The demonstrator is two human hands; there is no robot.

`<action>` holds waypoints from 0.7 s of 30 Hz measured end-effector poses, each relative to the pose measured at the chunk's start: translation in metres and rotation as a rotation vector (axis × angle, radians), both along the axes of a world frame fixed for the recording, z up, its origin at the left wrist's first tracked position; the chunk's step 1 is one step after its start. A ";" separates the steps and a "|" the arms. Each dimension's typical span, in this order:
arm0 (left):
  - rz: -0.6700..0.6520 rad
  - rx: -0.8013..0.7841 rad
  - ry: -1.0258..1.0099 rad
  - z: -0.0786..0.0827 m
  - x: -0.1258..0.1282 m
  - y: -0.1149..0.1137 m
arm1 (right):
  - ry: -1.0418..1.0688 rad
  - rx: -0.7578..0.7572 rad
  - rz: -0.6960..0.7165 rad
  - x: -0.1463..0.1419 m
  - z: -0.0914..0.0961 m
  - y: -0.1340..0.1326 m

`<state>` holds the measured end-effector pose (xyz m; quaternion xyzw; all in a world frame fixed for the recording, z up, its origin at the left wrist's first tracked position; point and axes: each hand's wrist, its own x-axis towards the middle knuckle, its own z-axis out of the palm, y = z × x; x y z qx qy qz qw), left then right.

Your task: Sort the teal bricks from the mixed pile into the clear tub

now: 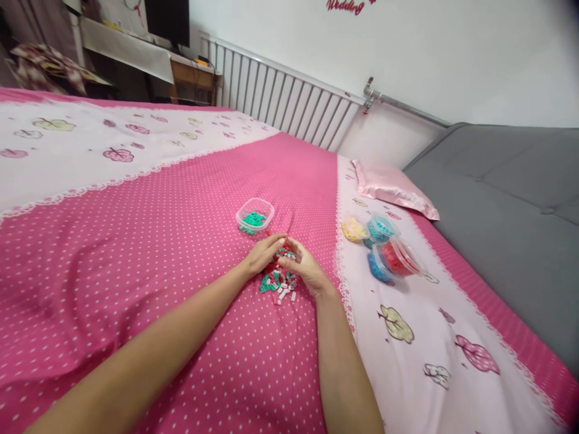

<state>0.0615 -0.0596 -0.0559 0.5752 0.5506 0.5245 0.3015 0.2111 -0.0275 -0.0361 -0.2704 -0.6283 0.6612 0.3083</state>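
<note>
A loose pile of small red, green and white plastic pieces [280, 282] lies on the pink bedspread. My left hand [266, 252] curves around the far left side of the pile with its fingers stretched out. From the right, my right hand [306, 265] cups the pile, thumb apart from the fingers. The fingertips of both hands come together at the far edge, and part of the pile is hidden beneath them. Just beyond my hands stands a clear plastic tub [268, 208] holding green pieces [254, 220].
To the right are several clear tubs, with yellow pieces [354, 229], teal pieces [380, 228], blue pieces [380, 266] and red pieces [398, 258]. A pink pillow [391, 188] rests near the grey headboard [502, 199]. White bed rails [289, 90] run along the far side.
</note>
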 end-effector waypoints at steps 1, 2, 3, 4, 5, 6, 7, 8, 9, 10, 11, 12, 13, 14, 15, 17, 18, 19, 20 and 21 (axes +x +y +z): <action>-0.006 0.011 -0.048 -0.001 -0.001 -0.002 | -0.073 0.082 0.050 0.006 0.003 -0.001; -0.010 0.019 -0.090 -0.003 -0.002 -0.003 | -0.158 0.167 0.096 0.012 0.005 -0.002; -0.014 0.025 -0.126 -0.004 -0.002 -0.005 | -0.249 0.247 0.135 0.017 0.006 -0.003; -0.017 0.029 -0.155 -0.005 -0.003 -0.007 | -0.339 0.320 0.162 0.020 0.007 -0.004; -0.019 0.033 -0.176 -0.006 -0.003 -0.008 | -0.422 0.381 0.178 0.023 0.006 -0.005; -0.017 0.037 -0.189 -0.006 -0.003 -0.010 | -0.495 0.424 0.190 0.024 0.005 -0.007; -0.014 0.039 -0.196 -0.006 -0.003 -0.012 | -0.551 0.446 0.200 0.024 0.003 -0.008; -0.008 0.041 -0.199 -0.005 -0.003 -0.014 | -0.590 0.451 0.209 0.023 0.001 -0.009; 0.000 0.042 -0.198 -0.004 -0.002 -0.016 | -0.613 0.449 0.215 0.022 -0.001 -0.009; 0.009 0.042 -0.195 -0.003 -0.002 -0.018 | -0.618 0.446 0.218 0.019 -0.003 -0.010; 0.019 0.043 -0.190 -0.002 -0.001 -0.021 | -0.608 0.449 0.214 0.017 -0.005 -0.010; 0.028 0.043 -0.185 0.000 0.000 -0.023 | -0.590 0.458 0.204 0.014 -0.007 -0.009; 0.037 0.044 -0.180 0.001 0.001 -0.026 | -0.572 0.471 0.186 0.011 -0.009 -0.009; 0.044 0.044 -0.173 0.002 0.002 -0.029 | -0.557 0.487 0.162 0.008 -0.012 -0.008; 0.051 0.044 -0.164 0.003 0.003 -0.031 | -0.549 0.506 0.134 0.006 -0.014 -0.008; 0.071 0.040 -0.139 0.004 0.005 -0.035 | -0.541 0.542 0.068 0.001 -0.019 -0.007; 0.090 0.037 -0.123 0.004 0.005 -0.037 | -0.537 0.556 0.031 -0.002 -0.021 -0.007; 0.115 0.033 -0.106 0.004 0.005 -0.037 | -0.531 0.569 -0.004 -0.004 -0.023 -0.007; 0.144 0.029 -0.090 0.003 0.004 -0.037 | -0.522 0.580 -0.036 -0.005 -0.025 -0.007; 0.177 0.024 -0.073 0.003 0.004 -0.036 | -0.512 0.587 -0.065 -0.007 -0.026 -0.007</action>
